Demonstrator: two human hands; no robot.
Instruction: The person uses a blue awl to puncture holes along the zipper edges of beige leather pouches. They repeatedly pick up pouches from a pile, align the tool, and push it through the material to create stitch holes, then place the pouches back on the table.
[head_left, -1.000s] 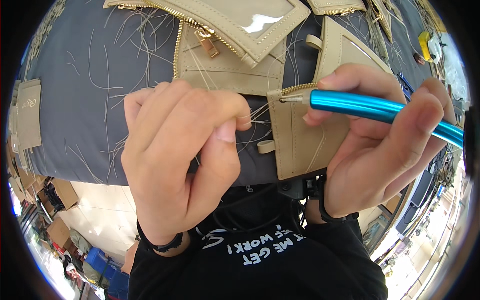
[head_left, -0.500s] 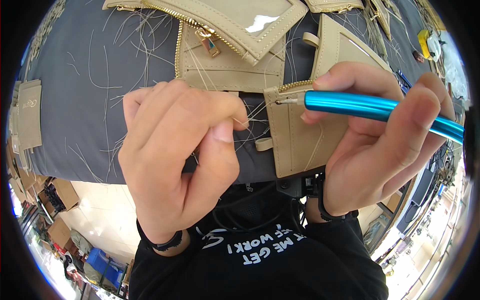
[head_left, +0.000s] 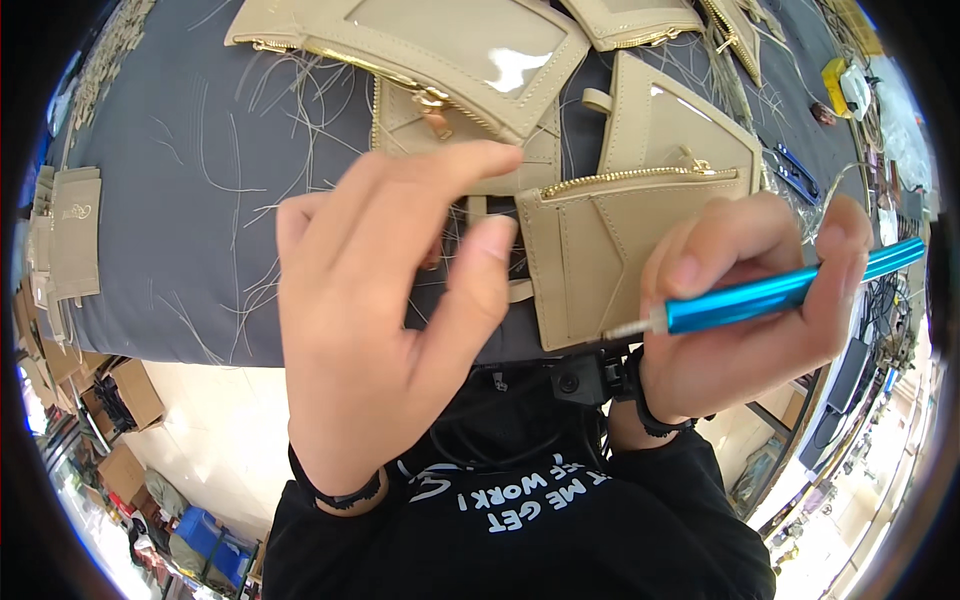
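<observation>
My right hand grips a shiny blue pen-shaped tool with a thin metal tip. The tip points left, over the lower edge of a beige zip wallet; whether it touches cannot be seen. This wallet lies flat, its gold zip along the top. To its left my left hand hovers open, thumb and forefinger apart, with nothing visible between them. It partly hides a second beige wallet and loose threads beneath.
More beige wallets with clear windows lie across the far side of the grey cloth. Cut threads are strewn at left. Small blue-handled snips and a yellow object lie at right. Stacked beige pieces sit at the left edge.
My left thumb and forefinger have parted from their pinch on a thread. The blue tool has moved down from the wallet's upper left corner to its lower edge.
</observation>
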